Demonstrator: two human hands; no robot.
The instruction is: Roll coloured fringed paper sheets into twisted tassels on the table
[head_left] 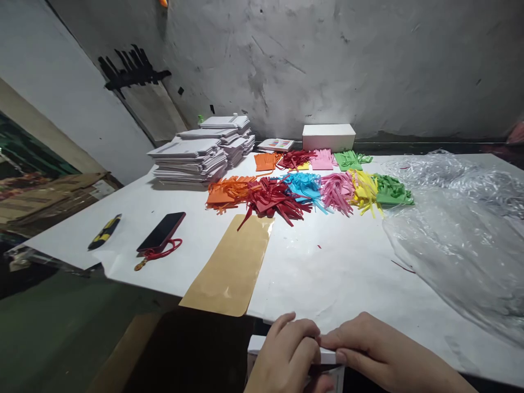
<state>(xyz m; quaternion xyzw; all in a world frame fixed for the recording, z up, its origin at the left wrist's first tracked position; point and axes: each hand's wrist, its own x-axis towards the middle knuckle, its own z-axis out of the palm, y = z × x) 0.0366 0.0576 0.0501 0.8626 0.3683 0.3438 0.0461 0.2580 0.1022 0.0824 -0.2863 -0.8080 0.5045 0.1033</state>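
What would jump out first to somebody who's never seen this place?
Probably the colourful paper strips, bunched in two rows across the middle of the white table. The tall white stacks stand out next, left of them near the wall. Closest to view, the left hand and right hand hold a white box at the near edge.

Phone [164, 232] with red strap [158, 255], black-and-yellow object [105, 232], gray wall [311, 65]

A white cardboard box [328, 357] sits near, between left hand [289, 349] and right hand [379, 344]; beyond, on the white paper-covered table [327, 262], multicoloured fringed paper [278, 199] lies far, right of stacked flat white cardboard [188, 158] (clear plastic sheeting [462, 234] farther right).
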